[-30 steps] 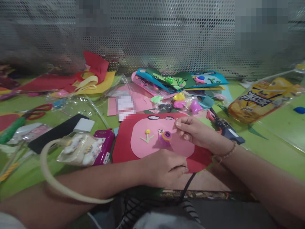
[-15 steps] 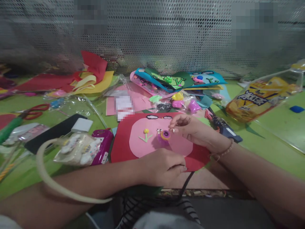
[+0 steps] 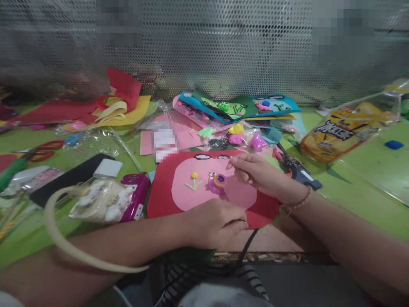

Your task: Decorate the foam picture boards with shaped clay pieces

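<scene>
purple snail [image 3: 217,183] sits between bagged clay [image 3: 235,139] and curled left hand [image 3: 217,221], curled right hand [image 3: 255,170] alongside, both grips unclear.

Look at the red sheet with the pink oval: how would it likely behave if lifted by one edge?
The red sheet would probably flex, since it looks like thin paper or card. It is likely light, though the raised purple snail may make its middle sag. The flower's thin pale stem looks delicate and might come loose.
</scene>
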The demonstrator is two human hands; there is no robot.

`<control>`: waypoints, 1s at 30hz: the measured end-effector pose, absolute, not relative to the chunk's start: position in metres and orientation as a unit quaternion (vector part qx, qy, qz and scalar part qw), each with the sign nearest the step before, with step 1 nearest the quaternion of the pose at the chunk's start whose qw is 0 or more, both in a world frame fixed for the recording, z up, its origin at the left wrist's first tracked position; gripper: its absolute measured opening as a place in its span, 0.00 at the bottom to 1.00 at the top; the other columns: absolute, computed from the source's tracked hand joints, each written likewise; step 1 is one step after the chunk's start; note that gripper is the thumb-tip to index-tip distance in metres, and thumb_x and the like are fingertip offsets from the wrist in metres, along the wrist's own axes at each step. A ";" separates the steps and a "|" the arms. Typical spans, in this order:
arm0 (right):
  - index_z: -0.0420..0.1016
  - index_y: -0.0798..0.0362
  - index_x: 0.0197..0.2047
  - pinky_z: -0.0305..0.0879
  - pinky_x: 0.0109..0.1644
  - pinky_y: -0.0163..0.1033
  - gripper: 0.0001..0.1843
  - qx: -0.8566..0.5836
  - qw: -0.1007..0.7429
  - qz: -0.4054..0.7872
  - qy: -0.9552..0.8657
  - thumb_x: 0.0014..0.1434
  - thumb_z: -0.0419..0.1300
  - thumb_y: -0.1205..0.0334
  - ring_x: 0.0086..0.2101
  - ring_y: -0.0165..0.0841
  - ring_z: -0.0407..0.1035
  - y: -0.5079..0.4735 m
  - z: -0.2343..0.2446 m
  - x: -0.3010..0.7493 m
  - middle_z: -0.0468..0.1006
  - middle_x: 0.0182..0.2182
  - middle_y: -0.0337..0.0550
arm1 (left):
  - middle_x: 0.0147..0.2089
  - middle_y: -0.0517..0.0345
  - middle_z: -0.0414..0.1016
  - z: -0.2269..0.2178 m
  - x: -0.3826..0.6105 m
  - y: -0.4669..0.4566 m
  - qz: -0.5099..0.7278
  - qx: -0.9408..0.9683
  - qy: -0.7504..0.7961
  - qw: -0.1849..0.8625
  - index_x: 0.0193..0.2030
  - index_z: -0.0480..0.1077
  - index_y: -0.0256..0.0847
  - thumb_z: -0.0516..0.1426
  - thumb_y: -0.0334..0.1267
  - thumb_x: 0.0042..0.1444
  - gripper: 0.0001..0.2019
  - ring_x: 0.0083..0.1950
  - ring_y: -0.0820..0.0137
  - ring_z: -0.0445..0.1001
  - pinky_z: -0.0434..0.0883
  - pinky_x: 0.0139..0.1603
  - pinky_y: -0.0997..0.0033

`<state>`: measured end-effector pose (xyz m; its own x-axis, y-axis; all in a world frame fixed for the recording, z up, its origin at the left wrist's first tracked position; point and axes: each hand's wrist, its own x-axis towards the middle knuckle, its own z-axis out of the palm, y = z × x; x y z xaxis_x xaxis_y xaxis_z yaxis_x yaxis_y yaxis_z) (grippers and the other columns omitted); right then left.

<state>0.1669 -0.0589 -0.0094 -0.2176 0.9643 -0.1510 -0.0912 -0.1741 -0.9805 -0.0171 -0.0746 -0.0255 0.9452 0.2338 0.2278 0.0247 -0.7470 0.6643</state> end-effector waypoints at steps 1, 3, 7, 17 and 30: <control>0.76 0.57 0.30 0.51 0.18 0.23 0.13 -0.450 0.433 0.624 -0.470 0.54 0.64 0.54 0.15 0.18 0.55 -0.059 -0.009 0.167 0.64 0.13 0.31 | 0.28 0.59 0.69 -0.025 -0.017 -0.075 0.151 0.922 0.070 0.349 0.32 0.66 0.35 0.49 0.28 0.60 0.07 0.30 0.74 0.66 0.61 0.32 0.78; 0.76 0.56 0.30 0.59 0.24 0.23 0.10 -0.437 0.445 0.641 -0.447 0.49 0.67 0.58 0.20 0.18 0.63 -0.057 -0.009 0.166 0.70 0.19 0.33 | 0.28 0.59 0.69 -0.025 -0.017 -0.075 0.153 0.921 0.069 0.351 0.32 0.66 0.36 0.49 0.29 0.60 0.07 0.29 0.74 0.65 0.61 0.32 0.78; 0.76 0.55 0.28 0.66 0.32 0.25 0.10 -0.421 0.461 0.650 -0.433 0.41 0.72 0.65 0.27 0.21 0.69 -0.055 -0.011 0.165 0.75 0.25 0.36 | 0.28 0.59 0.68 -0.026 -0.016 -0.075 0.160 0.917 0.066 0.359 0.32 0.66 0.36 0.50 0.29 0.60 0.07 0.29 0.74 0.65 0.61 0.31 0.78; 0.75 0.56 0.28 0.60 0.23 0.25 0.13 -0.466 0.439 0.608 -0.470 0.45 0.70 0.55 0.20 0.20 0.65 -0.052 -0.017 0.166 0.72 0.18 0.35 | 0.25 0.61 0.66 -0.024 -0.016 -0.077 0.168 0.915 0.073 0.360 0.30 0.67 0.34 0.50 0.28 0.59 0.08 0.26 0.75 0.63 0.59 0.28 0.79; 0.74 0.54 0.31 0.69 0.36 0.36 0.06 -0.459 0.331 0.471 -0.677 0.49 0.65 0.63 0.31 0.30 0.72 -0.051 0.006 0.149 0.76 0.29 0.40 | 0.30 0.56 0.74 -0.025 -0.016 -0.077 0.134 0.938 0.083 0.308 0.35 0.71 0.34 0.51 0.29 0.61 0.07 0.31 0.72 0.70 0.62 0.32 0.77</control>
<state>0.1489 -0.0514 0.0062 -0.3598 0.9329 0.0151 0.3102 0.1348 -0.9411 -0.0164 -0.0770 -0.0247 0.9501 0.2384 0.2012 0.0726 -0.7963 0.6005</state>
